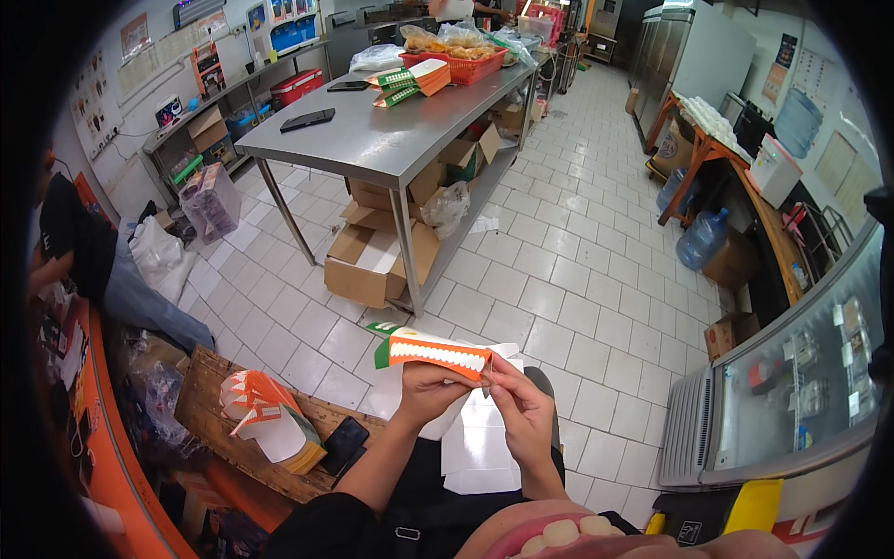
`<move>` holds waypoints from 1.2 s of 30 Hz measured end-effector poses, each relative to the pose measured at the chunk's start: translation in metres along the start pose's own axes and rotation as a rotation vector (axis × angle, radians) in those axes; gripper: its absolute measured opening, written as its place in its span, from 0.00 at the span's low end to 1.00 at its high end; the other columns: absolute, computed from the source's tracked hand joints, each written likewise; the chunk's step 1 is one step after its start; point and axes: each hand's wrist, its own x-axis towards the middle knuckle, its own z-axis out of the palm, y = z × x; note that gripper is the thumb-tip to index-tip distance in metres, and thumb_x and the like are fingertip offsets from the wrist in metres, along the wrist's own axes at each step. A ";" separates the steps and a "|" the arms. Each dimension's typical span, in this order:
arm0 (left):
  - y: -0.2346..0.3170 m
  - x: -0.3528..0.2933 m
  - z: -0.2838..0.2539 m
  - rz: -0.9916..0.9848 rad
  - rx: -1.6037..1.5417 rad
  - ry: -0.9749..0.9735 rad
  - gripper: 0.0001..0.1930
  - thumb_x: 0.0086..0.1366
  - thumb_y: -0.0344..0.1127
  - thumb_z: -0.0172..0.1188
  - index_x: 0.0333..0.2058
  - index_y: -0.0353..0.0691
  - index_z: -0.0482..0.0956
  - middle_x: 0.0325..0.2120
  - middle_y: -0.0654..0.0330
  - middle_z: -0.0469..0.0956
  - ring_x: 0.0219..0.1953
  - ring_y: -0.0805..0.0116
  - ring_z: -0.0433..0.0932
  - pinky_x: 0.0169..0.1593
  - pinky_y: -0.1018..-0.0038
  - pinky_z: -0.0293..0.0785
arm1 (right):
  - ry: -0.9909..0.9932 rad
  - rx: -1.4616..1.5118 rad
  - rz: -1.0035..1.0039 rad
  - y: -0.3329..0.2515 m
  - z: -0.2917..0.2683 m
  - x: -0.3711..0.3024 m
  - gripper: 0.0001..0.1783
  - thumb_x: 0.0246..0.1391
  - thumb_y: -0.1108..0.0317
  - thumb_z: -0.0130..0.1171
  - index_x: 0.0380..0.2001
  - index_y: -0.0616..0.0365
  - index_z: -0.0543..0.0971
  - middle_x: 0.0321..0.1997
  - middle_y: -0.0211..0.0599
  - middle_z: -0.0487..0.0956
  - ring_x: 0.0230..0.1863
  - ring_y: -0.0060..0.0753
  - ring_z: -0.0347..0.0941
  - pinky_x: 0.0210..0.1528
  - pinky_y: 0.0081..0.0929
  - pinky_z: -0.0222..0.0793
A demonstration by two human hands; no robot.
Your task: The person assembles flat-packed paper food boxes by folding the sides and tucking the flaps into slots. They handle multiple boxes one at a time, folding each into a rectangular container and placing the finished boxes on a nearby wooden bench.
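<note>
In front of me is a folded paper food carton, orange with a white scalloped band and green at its left end. My left hand is closed around its underside. The fingers of my right hand pinch its right end, where something thin and clear shows between the fingertips; I cannot make out what that is. Below my hands a white unfolded card sheet lies over my lap. To the left, on a wooden bench, sit a stack of flat cartons and several orange ones bunched together.
A dark phone lies beside the stack. Ahead stands a steel table bearing cartons, phones and a red basket; cardboard boxes sit beneath. A glass-door cooler is at right, a person at left.
</note>
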 end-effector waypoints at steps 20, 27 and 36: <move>0.012 -0.010 0.029 -0.123 0.019 0.145 0.08 0.56 0.28 0.63 0.34 0.32 0.80 0.34 0.55 0.77 0.36 0.69 0.77 0.40 0.76 0.72 | 0.052 0.138 -0.130 0.013 -0.005 0.007 0.08 0.47 0.81 0.61 0.31 0.62 0.75 0.47 0.45 0.73 0.53 0.36 0.68 0.56 0.31 0.63; 0.040 -0.015 0.045 -0.356 0.190 0.012 0.11 0.57 0.36 0.62 0.32 0.33 0.78 0.32 0.57 0.75 0.33 0.68 0.73 0.36 0.75 0.70 | 0.242 -0.234 -0.353 0.034 -0.013 -0.001 0.29 0.34 0.80 0.69 0.40 0.57 0.65 0.35 0.32 0.69 0.39 0.26 0.68 0.46 0.25 0.66; 0.029 -0.015 0.049 -0.351 0.425 0.036 0.10 0.58 0.34 0.60 0.27 0.31 0.73 0.26 0.52 0.71 0.23 0.62 0.69 0.27 0.74 0.67 | 0.188 -0.676 -0.508 0.067 -0.020 -0.023 0.19 0.39 0.80 0.63 0.36 0.59 0.69 0.26 0.37 0.74 0.25 0.33 0.73 0.31 0.23 0.69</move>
